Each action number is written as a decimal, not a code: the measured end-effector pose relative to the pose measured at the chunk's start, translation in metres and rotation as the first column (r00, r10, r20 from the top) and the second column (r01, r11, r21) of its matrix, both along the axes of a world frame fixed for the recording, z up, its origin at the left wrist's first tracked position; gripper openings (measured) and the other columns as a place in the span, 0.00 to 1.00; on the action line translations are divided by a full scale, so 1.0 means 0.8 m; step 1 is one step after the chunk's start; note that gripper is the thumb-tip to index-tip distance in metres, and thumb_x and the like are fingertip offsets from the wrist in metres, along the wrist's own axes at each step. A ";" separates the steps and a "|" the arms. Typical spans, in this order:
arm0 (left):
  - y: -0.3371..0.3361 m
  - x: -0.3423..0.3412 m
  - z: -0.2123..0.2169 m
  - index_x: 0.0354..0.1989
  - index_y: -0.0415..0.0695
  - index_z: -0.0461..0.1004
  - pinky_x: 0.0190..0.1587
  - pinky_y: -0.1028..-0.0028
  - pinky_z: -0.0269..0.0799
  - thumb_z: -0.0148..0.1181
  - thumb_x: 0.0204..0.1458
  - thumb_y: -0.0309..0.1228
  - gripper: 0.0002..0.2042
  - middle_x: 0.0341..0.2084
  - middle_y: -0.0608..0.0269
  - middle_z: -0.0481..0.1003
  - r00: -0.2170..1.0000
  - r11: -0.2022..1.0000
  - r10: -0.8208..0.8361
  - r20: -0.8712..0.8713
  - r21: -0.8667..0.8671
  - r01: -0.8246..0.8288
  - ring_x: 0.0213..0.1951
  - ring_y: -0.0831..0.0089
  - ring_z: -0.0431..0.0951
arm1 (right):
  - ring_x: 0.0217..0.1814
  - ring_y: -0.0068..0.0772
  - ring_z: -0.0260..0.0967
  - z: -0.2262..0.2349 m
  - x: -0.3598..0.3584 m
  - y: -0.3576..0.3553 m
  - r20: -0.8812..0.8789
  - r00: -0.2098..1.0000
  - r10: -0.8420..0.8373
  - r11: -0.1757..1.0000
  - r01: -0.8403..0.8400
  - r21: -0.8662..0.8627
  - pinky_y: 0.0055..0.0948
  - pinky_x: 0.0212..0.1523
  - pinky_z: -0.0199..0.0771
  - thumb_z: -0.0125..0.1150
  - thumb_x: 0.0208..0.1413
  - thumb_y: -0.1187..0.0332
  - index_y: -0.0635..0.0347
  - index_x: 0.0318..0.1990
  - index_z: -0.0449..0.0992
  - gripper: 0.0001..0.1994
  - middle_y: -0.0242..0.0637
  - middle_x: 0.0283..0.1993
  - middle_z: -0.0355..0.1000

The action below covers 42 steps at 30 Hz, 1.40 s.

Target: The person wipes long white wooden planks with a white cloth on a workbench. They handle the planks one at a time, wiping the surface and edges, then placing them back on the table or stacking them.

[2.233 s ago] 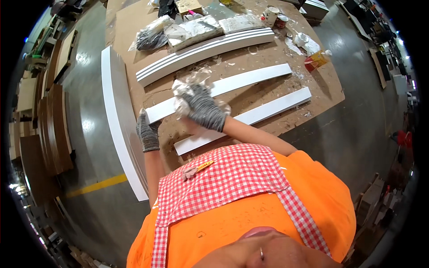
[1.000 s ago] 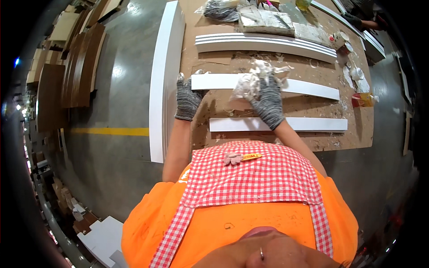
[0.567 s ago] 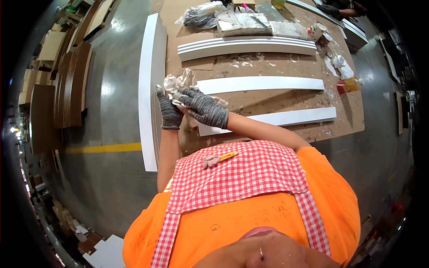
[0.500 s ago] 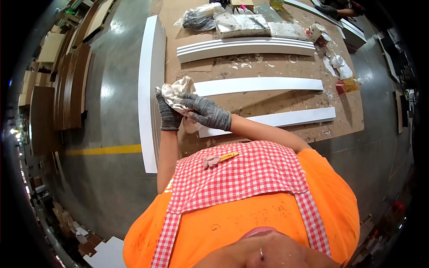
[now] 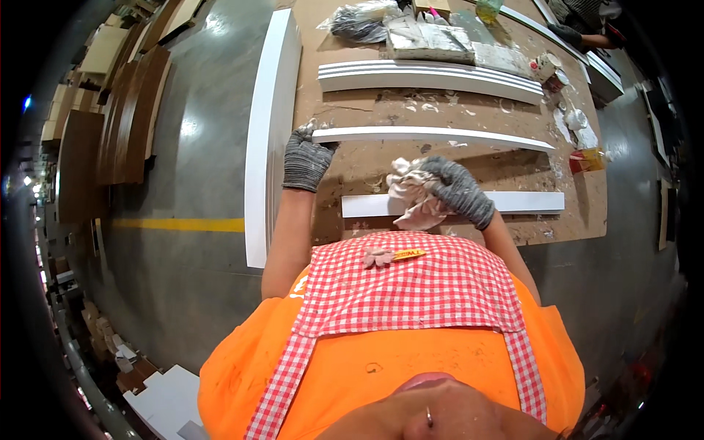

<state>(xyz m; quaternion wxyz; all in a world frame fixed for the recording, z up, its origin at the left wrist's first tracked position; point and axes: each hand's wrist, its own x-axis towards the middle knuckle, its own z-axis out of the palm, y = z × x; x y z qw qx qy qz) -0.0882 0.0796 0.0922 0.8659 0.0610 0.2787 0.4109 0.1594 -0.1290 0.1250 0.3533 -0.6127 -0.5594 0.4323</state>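
Grey knit gloves cover both of my hands. My left hand (image 5: pixel 308 158) is closed on the left end of a long, narrow white board (image 5: pixel 433 135), which shows mostly its thin edge. In my right hand (image 5: pixel 460 189) a crumpled off-white rag (image 5: pixel 412 192) is bunched between the fingers and palm. That rag hangs over a second white board (image 5: pixel 513 202), which lies nearer to me on the table, and hides part of it.
A tall stack of long white boards (image 5: pixel 270 139) runs along the table's left edge. Farther back lie stacked white strips (image 5: pixel 433 82), a paint-stained block (image 5: pixel 429 42), a plastic bag (image 5: pixel 359 23) and cans (image 5: pixel 546 66). A bottle of amber liquid (image 5: pixel 587 160) is at right; a co-worker's gloved hand (image 5: pixel 566 35) is beyond.
My left hand has let go of the rag and taken the board's left end. My right hand has carried the rag rightward. The board has turned to show its narrow edge.
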 end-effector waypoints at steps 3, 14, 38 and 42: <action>0.000 -0.009 -0.001 0.37 0.38 0.66 0.55 0.57 0.65 0.47 0.54 0.31 0.09 0.36 0.52 0.70 0.998 0.998 -0.062 -0.005 -0.021 0.062 0.43 0.59 0.70 | 0.55 0.34 0.64 0.028 0.000 0.015 -0.102 0.992 -0.074 0.986 0.088 0.142 0.32 0.54 0.69 0.54 0.53 0.71 0.60 0.51 0.70 0.17 0.43 0.53 0.65; 0.012 -0.040 -0.050 0.37 0.41 0.68 0.35 0.70 0.72 0.51 0.54 0.27 0.05 0.32 0.60 0.73 0.917 0.939 -0.232 -0.326 0.170 0.298 0.35 0.68 0.74 | 0.68 0.40 0.49 -0.022 -0.110 0.115 0.704 0.687 -0.178 0.840 -0.267 0.473 0.46 0.67 0.42 0.56 0.47 0.59 0.48 0.59 0.62 0.28 0.38 0.65 0.55; 0.002 -0.014 -0.089 0.33 0.35 0.71 0.34 0.67 0.79 0.57 0.51 0.29 0.09 0.28 0.54 0.73 0.887 0.980 0.105 -0.451 0.199 -0.015 0.30 0.64 0.76 | 0.47 0.46 0.67 -0.109 0.388 -0.067 0.932 0.036 -0.362 0.574 0.796 0.192 0.38 0.49 0.66 0.55 0.48 0.66 0.52 0.40 0.76 0.12 0.42 0.41 0.73; -0.017 -0.022 -0.090 0.41 0.37 0.72 0.36 0.69 0.76 0.57 0.53 0.33 0.12 0.33 0.57 0.73 0.818 0.983 0.133 -0.560 0.179 -0.038 0.37 0.66 0.75 | 0.49 0.49 0.62 -0.084 0.349 -0.056 0.402 -0.034 -0.915 0.285 0.649 0.705 0.39 0.54 0.60 0.49 0.50 0.72 0.58 0.47 0.74 0.15 0.49 0.44 0.68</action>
